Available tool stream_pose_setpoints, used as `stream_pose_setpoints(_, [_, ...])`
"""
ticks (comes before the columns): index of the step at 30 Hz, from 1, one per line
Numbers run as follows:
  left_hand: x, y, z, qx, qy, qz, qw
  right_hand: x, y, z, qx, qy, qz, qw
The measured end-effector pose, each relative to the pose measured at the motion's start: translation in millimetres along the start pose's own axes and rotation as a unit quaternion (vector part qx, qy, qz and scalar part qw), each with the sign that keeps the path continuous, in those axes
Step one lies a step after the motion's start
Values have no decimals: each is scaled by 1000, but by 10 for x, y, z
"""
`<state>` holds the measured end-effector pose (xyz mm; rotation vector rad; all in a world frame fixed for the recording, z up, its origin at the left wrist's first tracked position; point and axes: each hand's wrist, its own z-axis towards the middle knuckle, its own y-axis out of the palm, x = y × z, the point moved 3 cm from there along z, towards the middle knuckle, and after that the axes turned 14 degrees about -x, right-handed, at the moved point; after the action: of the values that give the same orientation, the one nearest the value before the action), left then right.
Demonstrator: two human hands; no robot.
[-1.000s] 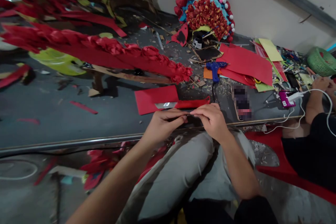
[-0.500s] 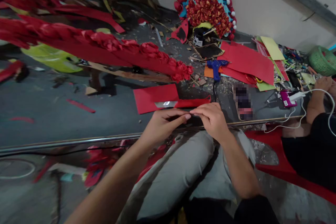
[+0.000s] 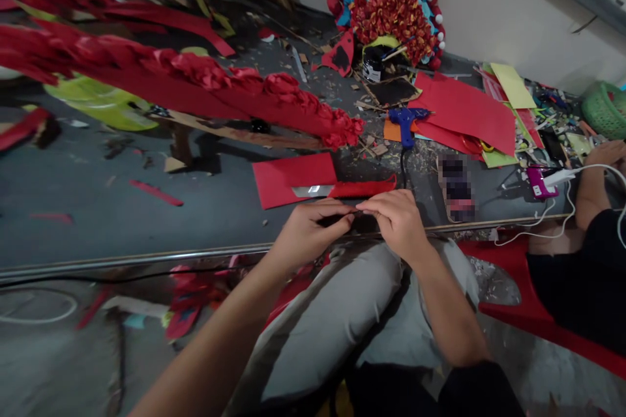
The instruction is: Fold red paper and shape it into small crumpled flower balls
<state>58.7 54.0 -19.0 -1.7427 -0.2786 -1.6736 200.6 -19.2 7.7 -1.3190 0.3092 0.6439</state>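
Note:
My left hand [image 3: 309, 229] and my right hand [image 3: 395, 218] meet fingertip to fingertip over the table's front edge, each closed in a pinch. Whatever lies between the fingers is too small and hidden to name. Just behind them is a utility knife [image 3: 362, 189] with a red handle, its blade pointing left. The blade rests over a red paper sheet [image 3: 293, 172] lying flat. Beyond my right hand sits a blue glue gun [image 3: 405, 122], its black cord running toward me.
A long red ruffled strip [image 3: 235, 94] stretches across the left. Red paper sheets [image 3: 469, 111], a phone [image 3: 456, 189] and a purple charger [image 3: 542, 182] lie to the right. A flowery semicircular decoration [image 3: 391, 13] leans on the wall. Another person's arm [image 3: 593, 186] rests at far right, near a green basket [image 3: 606, 111].
The whole view has shifted slightly, so things appear a little farther right. My hands keep the same pinched pose, with barely any finger movement.

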Motion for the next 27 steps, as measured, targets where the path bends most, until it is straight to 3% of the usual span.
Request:
stream_pose_setpoints(9, [43,72,-26,57,46,105,992,30,19,1,-2,6,-13,1000])
stream_pose_setpoints(13, [60,82,-53,50,81,115,989,29,15,6,-7,19,0,1000])
stream_pose_setpoints(27, [62,26,-68,24,99,60,993,-60,-30,34,-7,5,8,1000])
